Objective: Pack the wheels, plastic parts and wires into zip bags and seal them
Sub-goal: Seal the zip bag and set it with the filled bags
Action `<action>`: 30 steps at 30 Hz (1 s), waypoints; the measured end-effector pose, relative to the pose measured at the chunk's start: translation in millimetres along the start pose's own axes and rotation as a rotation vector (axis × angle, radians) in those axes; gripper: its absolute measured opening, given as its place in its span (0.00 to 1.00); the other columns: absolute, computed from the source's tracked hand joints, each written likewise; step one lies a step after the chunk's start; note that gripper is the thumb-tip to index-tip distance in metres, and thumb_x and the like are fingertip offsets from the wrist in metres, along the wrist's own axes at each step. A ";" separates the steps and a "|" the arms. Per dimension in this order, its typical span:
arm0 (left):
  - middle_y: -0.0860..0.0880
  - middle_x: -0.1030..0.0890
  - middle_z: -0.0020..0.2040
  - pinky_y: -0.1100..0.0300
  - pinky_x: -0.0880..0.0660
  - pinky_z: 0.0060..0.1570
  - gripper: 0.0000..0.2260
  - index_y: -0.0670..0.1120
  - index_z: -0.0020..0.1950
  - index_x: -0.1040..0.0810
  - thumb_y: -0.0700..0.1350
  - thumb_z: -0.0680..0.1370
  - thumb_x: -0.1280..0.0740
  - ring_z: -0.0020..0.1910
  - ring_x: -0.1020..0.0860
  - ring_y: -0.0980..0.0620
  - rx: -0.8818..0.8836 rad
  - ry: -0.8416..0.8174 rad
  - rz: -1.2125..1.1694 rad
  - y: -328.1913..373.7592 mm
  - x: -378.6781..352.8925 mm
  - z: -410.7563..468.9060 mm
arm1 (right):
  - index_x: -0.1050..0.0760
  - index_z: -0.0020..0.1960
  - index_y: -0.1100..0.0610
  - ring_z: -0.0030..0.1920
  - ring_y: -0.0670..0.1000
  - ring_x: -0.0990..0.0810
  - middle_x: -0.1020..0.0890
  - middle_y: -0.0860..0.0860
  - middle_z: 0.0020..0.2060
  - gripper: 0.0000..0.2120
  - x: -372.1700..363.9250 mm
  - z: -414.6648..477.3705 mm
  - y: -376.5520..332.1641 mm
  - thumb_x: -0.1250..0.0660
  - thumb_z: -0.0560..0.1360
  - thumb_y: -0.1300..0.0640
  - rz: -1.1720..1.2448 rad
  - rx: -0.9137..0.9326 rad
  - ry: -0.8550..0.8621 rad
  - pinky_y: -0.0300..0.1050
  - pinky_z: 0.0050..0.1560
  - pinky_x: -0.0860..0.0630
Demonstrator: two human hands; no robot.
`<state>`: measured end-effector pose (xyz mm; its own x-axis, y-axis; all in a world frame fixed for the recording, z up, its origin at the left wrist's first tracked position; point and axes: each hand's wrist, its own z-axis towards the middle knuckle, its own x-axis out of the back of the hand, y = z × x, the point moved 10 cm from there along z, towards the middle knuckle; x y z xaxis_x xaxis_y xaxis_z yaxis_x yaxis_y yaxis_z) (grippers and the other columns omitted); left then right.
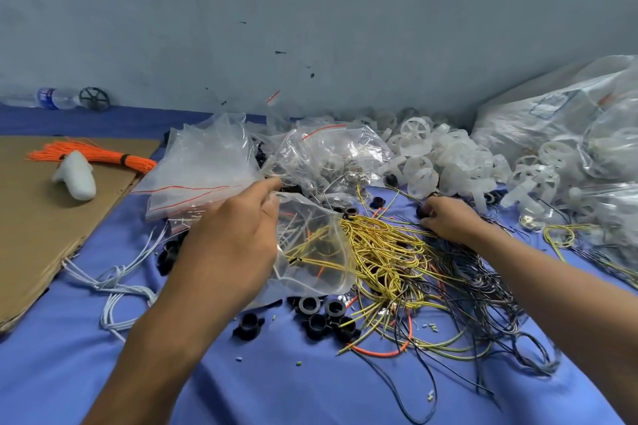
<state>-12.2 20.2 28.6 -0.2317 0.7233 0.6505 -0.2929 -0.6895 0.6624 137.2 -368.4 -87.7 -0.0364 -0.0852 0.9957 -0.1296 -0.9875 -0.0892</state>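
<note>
Held bag: the left hand (pixel 234 235) is gripping a clear bag (pixel 312 252) at its edge, index finger stretching forward. The bag is lying slack over the wire heap. Yellow and orange strands are showing through it; whether they are inside or underneath, cannot tell.
Right hand: the right hand (pixel 448 221) is curling its fingers down onto a black part (pixel 422 211) at the far edge of the wires.
Empty bags: a loose pile of red-striped empty bags (pixel 203 162) is lying just beyond the left hand.
Filled bags: filled bags (pixel 328 148) are sitting behind the held bag, holding pale parts and wire ends.
Sack: a large clear sack (pixel 552 114) is slumping at far right, with white wheels showing inside.
Wheels: loose wheels (pixel 431 155) are piling up between the filled bags and the sack.
Wires: yellow wires (pixel 386 252) are tangling between the hands, black wires (pixel 483 286) to their right, white wires (pixel 114 283) at left.
Parts: black rings (pixel 321 314) are scattering near the held bag's near edge.
Surface: a blue cloth (pixel 241 390) is covering the floor; cardboard (pixel 45 217) at left is carrying an orange bundle (pixel 93 153) and a white block (pixel 77 176).
Room: a bottle (pixel 51 98) and a black wheel (pixel 94 99) are resting against the grey wall (pixel 310 10).
</note>
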 end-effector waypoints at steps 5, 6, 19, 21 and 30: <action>0.53 0.17 0.50 0.51 0.26 0.53 0.17 0.57 0.71 0.28 0.54 0.83 0.45 0.52 0.21 0.48 -0.003 -0.011 0.001 1.8 0.0 -3.3 | 0.20 0.54 0.58 0.50 0.60 0.21 0.18 0.59 0.52 0.10 21.2 -8.8 7.3 0.33 0.77 0.55 0.101 -0.040 0.117 0.49 0.47 0.25; 0.53 0.17 0.52 0.52 0.26 0.53 0.17 0.58 0.71 0.28 0.54 0.83 0.45 0.54 0.21 0.48 0.000 -0.008 -0.003 1.5 1.0 -3.4 | 0.20 0.54 0.60 0.49 0.60 0.21 0.18 0.60 0.51 0.10 36.5 -14.8 5.3 0.34 0.77 0.55 0.188 -0.055 0.201 0.50 0.47 0.25; 0.60 0.27 0.23 0.58 0.38 0.29 0.14 0.56 0.66 0.24 0.51 0.84 0.44 0.25 0.31 0.57 0.036 0.123 -0.073 -2.7 14.6 -2.6 | 0.23 0.60 0.56 0.58 0.49 0.25 0.21 0.49 0.57 0.13 140.8 -243.6 -223.0 0.34 0.79 0.51 0.411 0.783 0.527 0.41 0.58 0.28; 0.57 0.29 0.23 0.59 0.37 0.30 0.14 0.56 0.66 0.24 0.51 0.84 0.44 0.26 0.31 0.58 0.032 0.127 -0.071 -2.6 17.4 -4.3 | 0.26 0.66 0.51 0.64 0.48 0.28 0.23 0.46 0.62 0.17 109.2 -231.7 -228.5 0.36 0.79 0.48 0.298 0.722 0.353 0.41 0.64 0.32; 0.56 0.26 0.25 0.56 0.35 0.32 0.15 0.58 0.66 0.25 0.54 0.83 0.44 0.28 0.29 0.55 0.028 0.084 -0.072 -2.7 10.7 -5.0 | 0.21 0.56 0.56 0.49 0.51 0.22 0.22 0.50 0.50 0.08 83.7 -112.4 -77.2 0.32 0.77 0.58 0.381 0.237 0.409 0.44 0.48 0.28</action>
<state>-18.6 30.0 31.9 -0.2878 0.7709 0.5682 -0.2862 -0.6354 0.7172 32.8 -284.4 -0.3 -0.4208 -0.4273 0.8002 0.1895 -0.9040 -0.3831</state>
